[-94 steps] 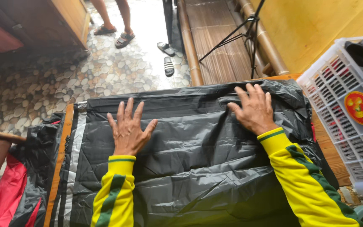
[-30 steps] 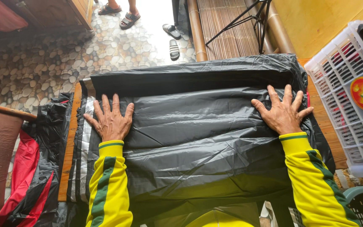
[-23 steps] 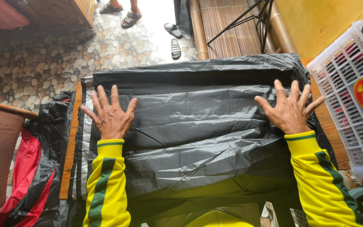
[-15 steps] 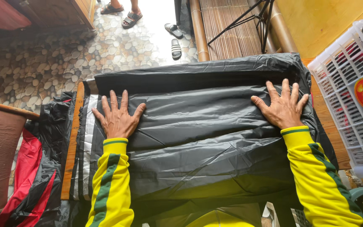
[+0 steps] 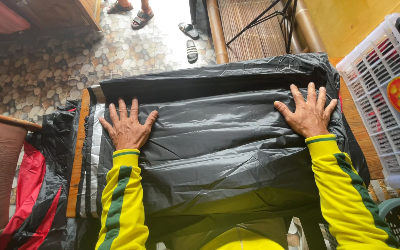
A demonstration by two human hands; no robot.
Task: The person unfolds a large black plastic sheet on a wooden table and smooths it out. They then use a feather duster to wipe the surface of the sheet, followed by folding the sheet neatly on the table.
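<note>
Both palms are pressing flat on the black plastic sheet (image 5: 218, 139). The left hand (image 5: 127, 127) and right hand (image 5: 307, 113) are lying well apart, fingers spread, gripping nothing.

Sharp, bright daylight from the top — glare whitens the floor; edges bow.

Your left hand (image 5: 128, 129) and right hand (image 5: 307, 113) lie flat, fingers spread, on the black plastic sheet (image 5: 218, 153); a white crate (image 5: 390, 92) stands to your right.
</note>
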